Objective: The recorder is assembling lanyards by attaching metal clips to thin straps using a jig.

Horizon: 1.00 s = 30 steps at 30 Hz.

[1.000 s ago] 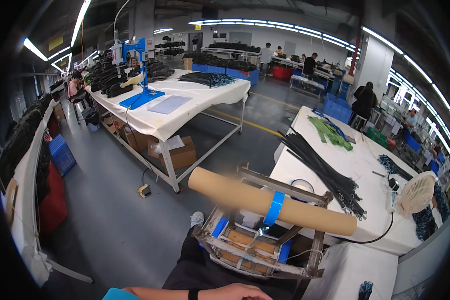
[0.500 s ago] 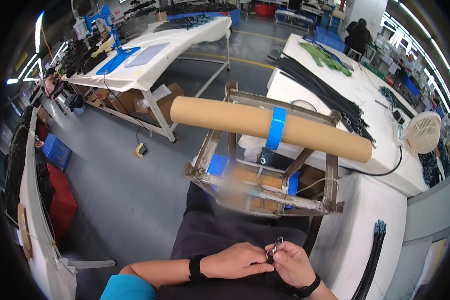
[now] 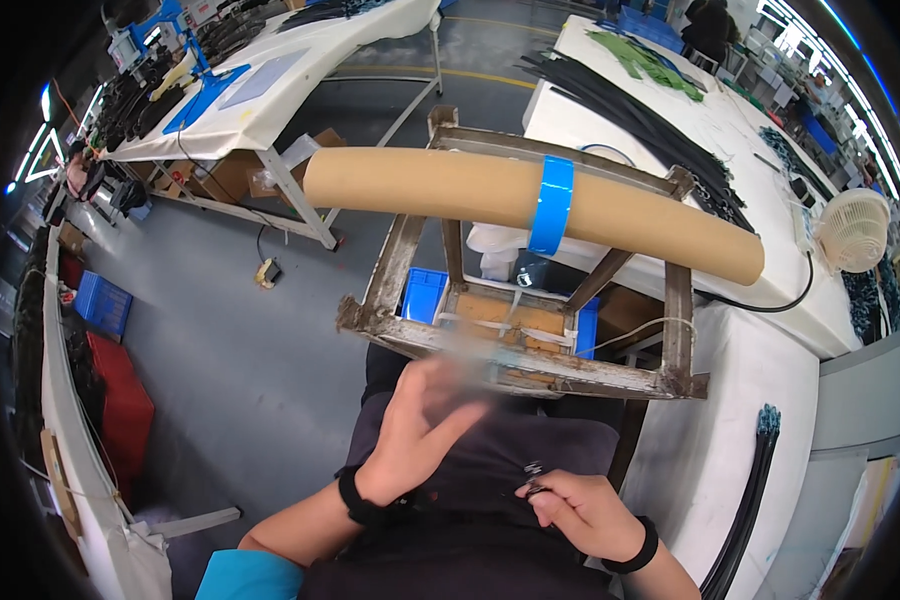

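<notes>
The right hand [image 3: 582, 512] hangs over the lap [image 3: 500, 450], its thumb and forefinger pinching a small metal clip [image 3: 533, 470], whose shiny end sticks up past the fingertips; the other fingers are curled in. The left hand [image 3: 415, 435] is raised, thumb spread apart from the fingers, just short of the near edge of a worn metal frame [image 3: 610, 374]; its fingertips are blurred, so whether they touch anything I cannot tell. Black bands circle the 2 wrists. Across the frame's top lies a cardboard tube [image 3: 420, 188], wrapped near its middle by 1 blue band [image 3: 552, 205] and overhanging the left and right edges. Dark straps [image 3: 640, 130] lie along the left edge of the white tabletop [image 3: 730, 130], and a fan [image 3: 854, 232] is by its near right corner. Black cords [image 3: 745, 500] run along the right edge of a lower white surface [image 3: 710, 420]
</notes>
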Tool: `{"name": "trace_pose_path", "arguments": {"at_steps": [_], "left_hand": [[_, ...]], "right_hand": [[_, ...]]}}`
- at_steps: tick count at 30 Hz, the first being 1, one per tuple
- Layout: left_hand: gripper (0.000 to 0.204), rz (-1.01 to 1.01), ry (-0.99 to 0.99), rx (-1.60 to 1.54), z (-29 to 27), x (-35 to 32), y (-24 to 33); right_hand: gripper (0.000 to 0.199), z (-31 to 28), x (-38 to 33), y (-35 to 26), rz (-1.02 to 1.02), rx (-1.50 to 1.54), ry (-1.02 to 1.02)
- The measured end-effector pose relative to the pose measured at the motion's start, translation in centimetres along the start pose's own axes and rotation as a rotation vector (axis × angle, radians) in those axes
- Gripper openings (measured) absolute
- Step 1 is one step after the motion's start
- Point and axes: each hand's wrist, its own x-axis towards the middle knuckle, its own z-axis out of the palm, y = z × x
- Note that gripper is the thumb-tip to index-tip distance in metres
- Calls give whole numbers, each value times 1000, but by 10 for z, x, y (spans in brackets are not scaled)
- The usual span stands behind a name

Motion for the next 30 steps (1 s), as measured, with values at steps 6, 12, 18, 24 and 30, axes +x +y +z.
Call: {"name": "trace_pose_path", "arguments": {"at_steps": [6, 12, 18, 24, 30], "left_hand": [[29, -57, -75, -133, 1, 19, -25], [12, -165, -125, -202, 9, -9, -13], [19, -245, -331, -374, 5, -29, 14], [21, -344, -374, -499, -4, -29, 18], [21, -325, -363, -563, -3, -35, 14]], "right_hand": [[17, 4, 9, -15, 28, -84, 113], [20, 3, 1, -5, 21, 238, 144], [25, 15, 20, -16, -76, 326, 77], [23, 18, 29, -20, -126, 165, 126], [22, 21, 26, -34, -111, -16, 187]]}}
